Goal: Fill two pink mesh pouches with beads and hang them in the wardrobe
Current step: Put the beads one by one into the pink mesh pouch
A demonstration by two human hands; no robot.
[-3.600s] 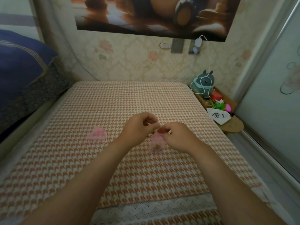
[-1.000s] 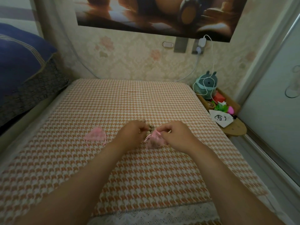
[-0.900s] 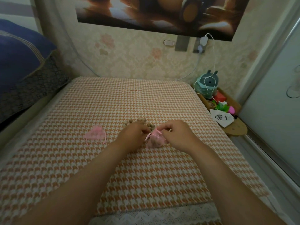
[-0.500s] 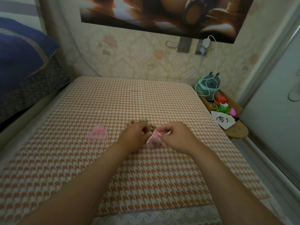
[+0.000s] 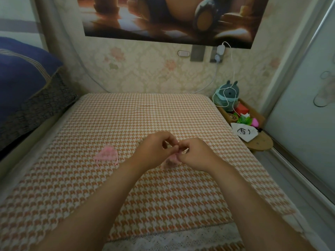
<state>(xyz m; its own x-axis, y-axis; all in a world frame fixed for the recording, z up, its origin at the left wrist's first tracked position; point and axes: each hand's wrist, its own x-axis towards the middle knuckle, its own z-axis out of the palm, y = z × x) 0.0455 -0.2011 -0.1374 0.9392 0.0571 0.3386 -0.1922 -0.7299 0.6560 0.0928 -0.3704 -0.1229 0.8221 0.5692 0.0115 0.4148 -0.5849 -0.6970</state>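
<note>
Lifted off the houndstooth mattress (image 5: 137, 116), left hand (image 5: 155, 149) and right hand (image 5: 194, 153) pinch the pink pouch (image 5: 171, 161).

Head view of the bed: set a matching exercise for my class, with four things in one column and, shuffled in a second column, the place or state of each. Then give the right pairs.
Column A
1. spare pink pouch
2. held pink pouch
3. plush toy
4. white charger

Column B
a. plugged in at the wall
b. pinched at its top by the right hand
c. lying untouched on the checked bedspread
d. on the wooden side shelf, with a white cable draped over it

Pairs: 1-c, 2-b, 3-d, 4-a
</note>
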